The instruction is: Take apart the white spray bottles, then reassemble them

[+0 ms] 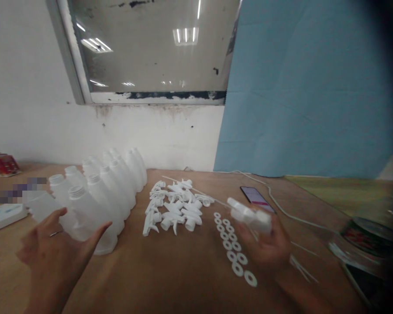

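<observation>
My left hand (57, 248) is at the front left, thumb and fingers spread apart. Just beyond it stands the nearest translucent white bottle (88, 209), open at its threaded neck; I cannot tell whether the fingers touch it. Another pale bottle (41, 203) shows partly behind the fingertips. On the right, my right hand (271, 248) is closed around a white trigger sprayer head (249, 216), slightly blurred. Beside that hand, flat white ring washers (231, 237) lie in two rows. Several more trigger sprayer heads (173, 205) are piled in the middle of the table.
Rows of uncapped bottles (118, 174) reach back toward the wall. A phone (257, 198) and a white cable (281, 213) lie at the right. Thin white tubes (303, 266) rest near my right forearm. A clear container (373, 235) is at the right edge, a red package (1, 164) far left.
</observation>
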Demonstrator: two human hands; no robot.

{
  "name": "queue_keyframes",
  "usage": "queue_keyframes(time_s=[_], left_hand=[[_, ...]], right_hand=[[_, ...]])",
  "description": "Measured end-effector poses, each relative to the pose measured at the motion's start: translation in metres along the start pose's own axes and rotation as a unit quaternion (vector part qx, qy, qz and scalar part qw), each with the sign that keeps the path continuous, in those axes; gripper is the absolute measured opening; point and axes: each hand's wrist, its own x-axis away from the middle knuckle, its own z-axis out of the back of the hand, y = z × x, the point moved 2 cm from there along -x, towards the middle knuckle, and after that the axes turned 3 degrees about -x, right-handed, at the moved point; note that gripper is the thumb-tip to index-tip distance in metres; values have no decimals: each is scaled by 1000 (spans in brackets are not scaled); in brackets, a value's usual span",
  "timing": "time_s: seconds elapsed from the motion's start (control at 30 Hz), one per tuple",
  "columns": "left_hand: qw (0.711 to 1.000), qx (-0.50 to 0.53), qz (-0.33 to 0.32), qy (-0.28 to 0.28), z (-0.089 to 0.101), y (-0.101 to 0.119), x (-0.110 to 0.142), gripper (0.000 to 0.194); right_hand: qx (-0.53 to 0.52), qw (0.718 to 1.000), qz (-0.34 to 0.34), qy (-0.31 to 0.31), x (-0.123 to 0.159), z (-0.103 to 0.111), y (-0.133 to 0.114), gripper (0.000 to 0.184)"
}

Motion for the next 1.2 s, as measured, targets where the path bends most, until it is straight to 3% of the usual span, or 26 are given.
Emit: queue_keyframes(time_s=[0.07,0.17,0.23,0.33,0.43,0.67,1.0,1.2], left_hand=[[997,-64,27,-14,-8,-3,3,94],[996,-88,14,-8,-15,0,11,91],[995,-48,-75,39,-13,8,18,81],[958,49,-262,102,-4,24,30,70],[938,86,-325,85,-5,35,37,66],[933,44,-339,112,-20,33,38,73],[932,21,-350,97,-14,34,40,86],[922,50,-379,57,-18,43,48,77]], right_hand=[[-80,985,-139,59,-4,2,8,34],[-210,945,-245,47,-16,-1,10,28],[-267,924,-274,23,-24,-2,10,26],[-311,898,-310,7,-32,1,12,26],[-335,883,-328,13,-35,6,14,25],[-394,859,-328,7,-36,6,8,18],[-384,875,-294,22,-35,10,19,15],[-388,860,-331,6,-17,-9,18,18]])
